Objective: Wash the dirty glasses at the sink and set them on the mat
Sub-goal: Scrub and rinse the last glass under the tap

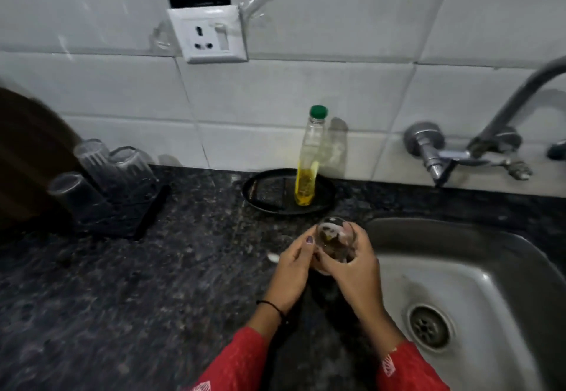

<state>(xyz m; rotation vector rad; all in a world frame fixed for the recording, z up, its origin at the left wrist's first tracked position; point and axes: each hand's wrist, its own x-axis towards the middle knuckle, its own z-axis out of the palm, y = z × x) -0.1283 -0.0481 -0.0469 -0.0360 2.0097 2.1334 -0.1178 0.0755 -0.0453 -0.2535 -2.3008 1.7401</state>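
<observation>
A clear glass [332, 239] with suds and dark residue inside is held over the dark counter, just left of the steel sink [496, 271]. My right hand [355, 263] grips the glass from the right. My left hand [295, 268] holds its left side, thumb up against the rim. Three clear glasses [101, 170] stand upside down on a dark mat [144, 216] at the far left of the counter.
A bottle of yellow liquid with a green cap [309, 157] stands on a black round tray [269, 193] behind my hands. The tap [477, 145] juts from the tiled wall above the sink. A socket [208, 35] hangs on the wall.
</observation>
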